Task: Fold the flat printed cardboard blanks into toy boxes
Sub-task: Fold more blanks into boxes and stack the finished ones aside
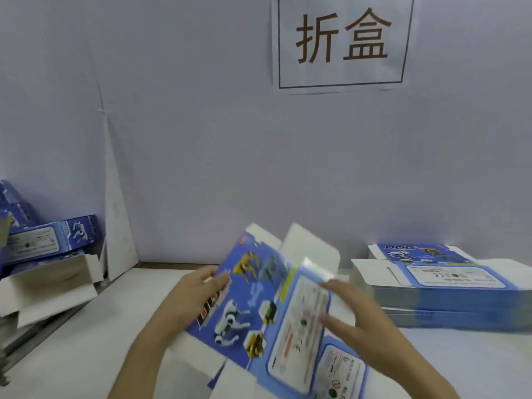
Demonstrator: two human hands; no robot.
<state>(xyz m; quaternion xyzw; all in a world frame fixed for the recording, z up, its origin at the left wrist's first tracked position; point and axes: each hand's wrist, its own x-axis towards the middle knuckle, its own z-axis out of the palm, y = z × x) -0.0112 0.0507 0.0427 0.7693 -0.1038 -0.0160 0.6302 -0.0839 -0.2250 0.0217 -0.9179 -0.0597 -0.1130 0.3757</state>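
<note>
Pale wall panel (201, 139) fills the back. White desk (86, 341) runs below it. Paper sign (342, 41) w/ two large dark characters in a thin frame is stuck on the wall, upper R. A white board (121, 226) leans in the L corner.

Stack of flat blanks (449, 283) lies on the desk at R, against the wall, blue printed faces up; top sheets sit a bit askew.

Blank (253, 300) is mid-frame, btwn both hands, raised off the desk and tilted, print side up: robot-dog pics on the blue panel, pale label panel to its R, white flaps sticking up at the far end. Partly blurred.

Folded boxes (49, 243) are piled at far L on the desk edge, one w/ its white inside showing.

Left grip (193, 295) pinches the blank's L edge, thumb on the printed face, fingers hidden under. Right grip (362, 321) is spread, fingers fairly straight, lying on the label panel; blur hides detail.
</note>
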